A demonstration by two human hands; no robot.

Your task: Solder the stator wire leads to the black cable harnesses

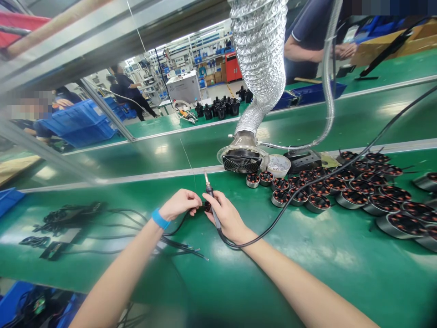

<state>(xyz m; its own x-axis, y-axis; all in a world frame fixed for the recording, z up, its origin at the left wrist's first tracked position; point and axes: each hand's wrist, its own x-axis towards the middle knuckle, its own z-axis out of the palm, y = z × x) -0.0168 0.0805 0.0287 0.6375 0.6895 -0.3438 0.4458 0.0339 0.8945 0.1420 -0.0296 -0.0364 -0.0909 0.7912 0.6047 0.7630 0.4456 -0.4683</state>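
Note:
In the head view my right hand [227,216] is closed around the grip of a soldering iron [210,193], its metal tip pointing up and away. Beneath the iron, between both hands, a small dark part with a hint of copper [206,206] is mostly hidden by my fingers. My left hand [182,204], with a blue wristband [160,219], pinches close beside that part. A black cable [180,224] runs up to its fingertips. One thin wire [185,152] comes down from above toward the left hand; whether the fingers hold it too, I cannot tell.
Ahead hangs a foil duct [261,54] with a fan [241,161]. Beside it stands a white bowl [278,165]. Several motor stators [319,202] cover the right side, crossed by the iron's cord [327,175]. Black cables [73,216] lie left. A co-worker's hands [344,50] show beyond.

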